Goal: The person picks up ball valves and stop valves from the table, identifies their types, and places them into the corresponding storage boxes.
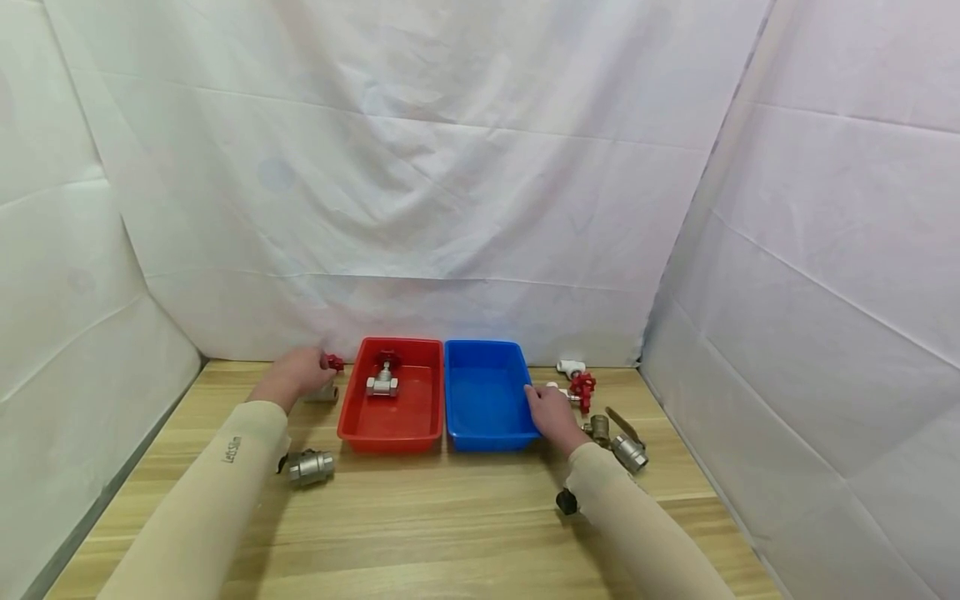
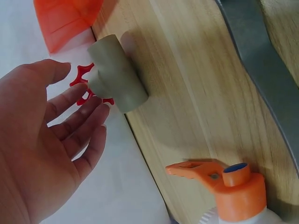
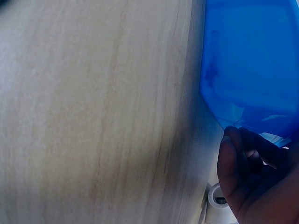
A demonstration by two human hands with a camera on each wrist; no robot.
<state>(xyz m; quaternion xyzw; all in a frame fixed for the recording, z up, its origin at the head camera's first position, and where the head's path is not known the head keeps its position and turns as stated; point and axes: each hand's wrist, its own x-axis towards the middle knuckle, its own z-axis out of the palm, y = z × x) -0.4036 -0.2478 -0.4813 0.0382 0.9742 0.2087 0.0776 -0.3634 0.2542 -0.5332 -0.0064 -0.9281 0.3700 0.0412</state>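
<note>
My left hand reaches to a grey plastic valve with a red handwheel. In the left wrist view its fingers overlap the wheel, while the thumb stands apart from them. The red tray is just right of this hand and holds a metal gate valve. My right hand is at the right side of the blue tray. Its curled fingers and thumb pinch the tray's rim in the right wrist view. Both trays stand side by side.
A metal ball valve lies near my left forearm, and an orange-handled valve shows in the left wrist view. To the right are white valves with red handles, a brass valve and a lever ball valve. White cloth encloses the table.
</note>
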